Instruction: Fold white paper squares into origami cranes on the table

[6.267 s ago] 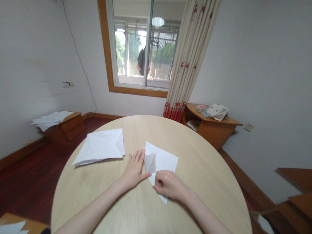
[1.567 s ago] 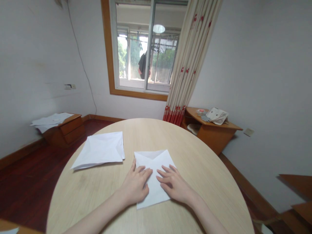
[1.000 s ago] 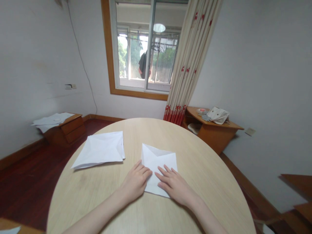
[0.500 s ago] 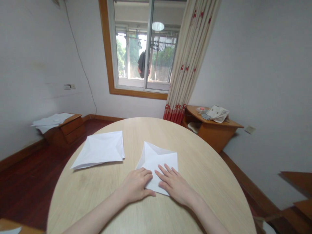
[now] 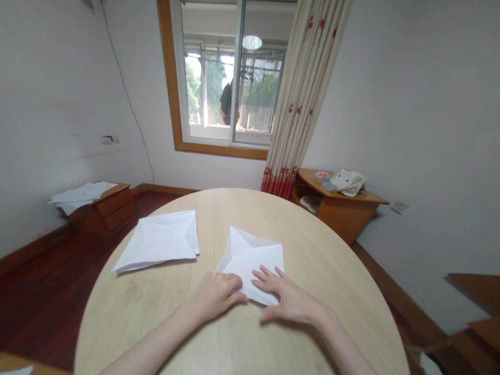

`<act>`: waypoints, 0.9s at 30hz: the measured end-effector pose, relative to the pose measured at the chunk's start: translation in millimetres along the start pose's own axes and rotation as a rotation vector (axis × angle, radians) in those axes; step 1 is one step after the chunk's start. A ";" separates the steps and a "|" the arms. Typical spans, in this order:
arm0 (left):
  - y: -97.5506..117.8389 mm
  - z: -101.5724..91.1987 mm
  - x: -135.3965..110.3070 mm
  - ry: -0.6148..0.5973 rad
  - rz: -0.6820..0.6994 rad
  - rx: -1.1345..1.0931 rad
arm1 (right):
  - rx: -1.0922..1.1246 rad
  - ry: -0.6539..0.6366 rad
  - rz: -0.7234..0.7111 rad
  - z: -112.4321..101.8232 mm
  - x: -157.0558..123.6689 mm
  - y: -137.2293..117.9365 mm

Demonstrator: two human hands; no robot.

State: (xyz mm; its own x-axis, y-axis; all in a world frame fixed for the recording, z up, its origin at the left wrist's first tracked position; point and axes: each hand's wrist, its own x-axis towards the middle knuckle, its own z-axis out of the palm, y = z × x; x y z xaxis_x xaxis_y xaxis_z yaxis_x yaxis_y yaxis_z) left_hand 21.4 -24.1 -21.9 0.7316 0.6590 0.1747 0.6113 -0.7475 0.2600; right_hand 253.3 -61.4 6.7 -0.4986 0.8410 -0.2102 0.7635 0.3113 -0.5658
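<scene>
Folded sheet (image 5: 250,255): thin matte white paper with crisp diagonal creases, roughly square. It lies flat at the centre of the round pale wood-grain table (image 5: 332,291), at 12 o'clock of both hands. Loose stack of white sheets (image 5: 160,238) at its 10 o'clock, apart, nothing blocking. Left hand (image 5: 216,296): fingers curled, tips on the sheet's near-left corner; pinch or press, can't tell. Right hand (image 5: 289,301): palm down, fingers spread, tips pressing the near edge.

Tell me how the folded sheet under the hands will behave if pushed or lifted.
The folded sheet looks thin and light; its raised flaps suggest it would flop if lifted by a corner. It lies on the smooth table, so it probably slides easily unless the left hand and right hand pin it.
</scene>
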 end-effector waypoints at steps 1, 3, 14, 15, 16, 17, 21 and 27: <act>0.1 -0.3 0.3 -0.006 -0.010 0.005 | 0.006 -0.008 -0.001 -1.0 -1.0 -0.6; 1.3 -1.8 0.7 -0.017 -0.026 0.024 | 0.019 -0.033 0.000 -2.4 -3.1 -1.7; -0.9 2.1 1.7 0.029 0.013 0.102 | 0.120 0.019 0.038 -6.5 -11.5 -0.3; -1.6 3.3 1.9 0.032 0.008 0.100 | 0.144 0.041 0.038 -7.1 -12.2 0.9; -2.2 4.2 2.2 0.033 0.002 0.099 | 0.170 0.067 0.039 -7.7 -12.9 1.7; -2.5 4.9 2.4 0.031 -0.005 0.100 | 0.199 0.092 0.038 -8.3 -13.4 2.2; -2.0 4.4 2.7 -0.001 -0.037 0.121 | 0.299 0.160 0.001 -9.2 -13.4 1.2; 1.8 -2.3 1.5 -0.022 -0.079 0.103 | 0.338 0.385 0.102 -6.2 -6.3 6.7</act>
State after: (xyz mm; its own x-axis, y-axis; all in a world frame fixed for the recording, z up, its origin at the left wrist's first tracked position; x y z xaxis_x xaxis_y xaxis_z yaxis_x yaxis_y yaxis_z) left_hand 22.9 -24.3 -18.9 0.6860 0.7147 0.1365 0.6938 -0.6990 0.1734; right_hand 264.0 -61.9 9.2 -0.1934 0.9811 -0.0049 0.5936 0.1130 -0.7968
